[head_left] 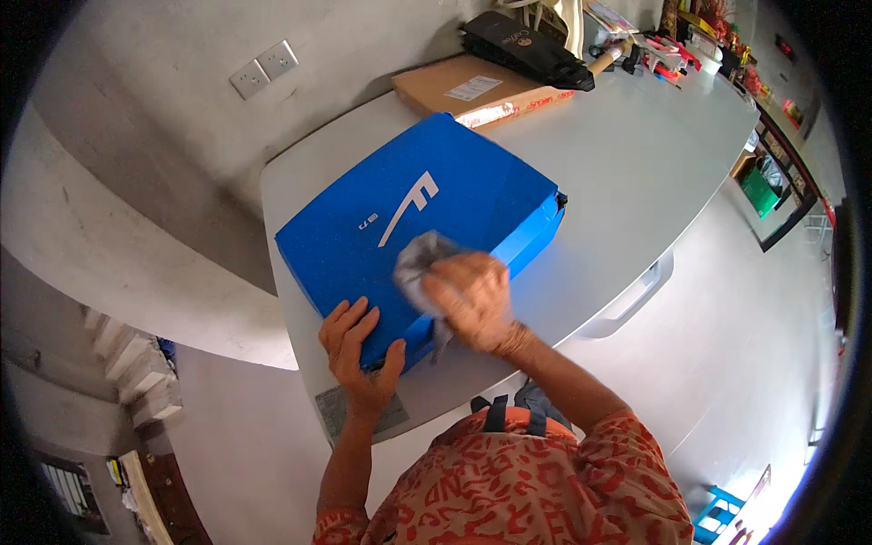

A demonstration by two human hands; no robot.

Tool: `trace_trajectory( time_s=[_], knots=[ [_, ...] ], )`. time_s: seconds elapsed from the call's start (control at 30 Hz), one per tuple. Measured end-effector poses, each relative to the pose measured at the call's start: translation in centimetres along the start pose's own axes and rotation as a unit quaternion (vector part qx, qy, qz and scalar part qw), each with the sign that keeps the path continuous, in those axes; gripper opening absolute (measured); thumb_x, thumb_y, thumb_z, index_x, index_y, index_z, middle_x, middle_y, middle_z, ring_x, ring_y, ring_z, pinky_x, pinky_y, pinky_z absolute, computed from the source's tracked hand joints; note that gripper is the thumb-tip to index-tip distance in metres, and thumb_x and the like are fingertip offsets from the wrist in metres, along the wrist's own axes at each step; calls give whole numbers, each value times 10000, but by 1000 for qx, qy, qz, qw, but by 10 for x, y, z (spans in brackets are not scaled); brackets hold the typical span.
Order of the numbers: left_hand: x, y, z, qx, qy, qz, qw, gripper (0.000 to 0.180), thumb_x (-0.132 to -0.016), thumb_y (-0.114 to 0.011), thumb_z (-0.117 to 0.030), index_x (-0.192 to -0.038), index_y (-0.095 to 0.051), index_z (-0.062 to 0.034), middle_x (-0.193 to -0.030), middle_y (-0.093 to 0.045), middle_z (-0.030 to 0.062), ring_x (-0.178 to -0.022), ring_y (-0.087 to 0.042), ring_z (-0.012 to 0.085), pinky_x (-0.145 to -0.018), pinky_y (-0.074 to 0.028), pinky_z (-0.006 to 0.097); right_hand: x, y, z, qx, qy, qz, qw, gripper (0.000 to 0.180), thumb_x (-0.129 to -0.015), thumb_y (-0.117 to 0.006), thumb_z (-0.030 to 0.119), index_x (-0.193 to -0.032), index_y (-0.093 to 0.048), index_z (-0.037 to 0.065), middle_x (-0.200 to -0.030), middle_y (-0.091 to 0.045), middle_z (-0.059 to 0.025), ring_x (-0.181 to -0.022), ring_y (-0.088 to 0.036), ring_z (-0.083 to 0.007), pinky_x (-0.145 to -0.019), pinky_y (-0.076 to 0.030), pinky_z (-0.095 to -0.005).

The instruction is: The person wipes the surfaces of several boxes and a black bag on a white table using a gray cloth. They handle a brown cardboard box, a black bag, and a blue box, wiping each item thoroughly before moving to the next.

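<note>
A closed blue shoebox [454, 182] with a white logo on its lid lies at an angle on a pale table. Bunched under my right hand [477, 304] is a grey cloth [420, 263], pressed against the lid near the box's near edge. That hand and the cloth are slightly blurred by motion. My left hand [359, 350] rests at the near left corner of the box, fingers spread over the lid and thumb apart along the near side. The box's far right corner looks worn and dark.
Behind the shoebox a flat brown cardboard box [436, 86] carries a black bag [522, 50]. Assorted small items crowd the far end of the table [627, 163]. A wall with sockets [263, 70] stands on the left, and a blue stool [718, 513] is at lower right.
</note>
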State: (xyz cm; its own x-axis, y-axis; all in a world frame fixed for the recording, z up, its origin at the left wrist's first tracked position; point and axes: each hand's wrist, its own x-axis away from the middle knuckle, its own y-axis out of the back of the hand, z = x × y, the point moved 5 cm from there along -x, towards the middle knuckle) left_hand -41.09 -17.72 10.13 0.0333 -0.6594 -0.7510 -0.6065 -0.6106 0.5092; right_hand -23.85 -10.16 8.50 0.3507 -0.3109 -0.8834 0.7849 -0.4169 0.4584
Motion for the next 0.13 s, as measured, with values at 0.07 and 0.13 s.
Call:
trace_trajectory(
  time_s=[0.07, 0.13],
  knots=[
    [0, -1, -1, 0, 2, 10, 1000, 427, -751, -693, -142, -1168, -619, -86, -1290, -572, 130, -1267, -444, 353, -1074, -307, 515, 2, 8, -31, 13, -44, -35, 998, 544, -795, -643, 94, -1322, -512, 125, -1245, -543, -128, -1121, -534, -279, -902, -417, -479],
    [1, -1, -3, -2, 2, 13, 1000, 431, -754, -694, -140, -1174, -616, -92, -1296, -568, 129, -1271, -440, 353, -1079, -302, 516, 8, 18, -56, 57, -107, -55, 991, 547, -816, -630, 80, -1344, -491, 120, -1253, -547, -133, -1130, -538, -288, -914, -417, -488]
  ],
)
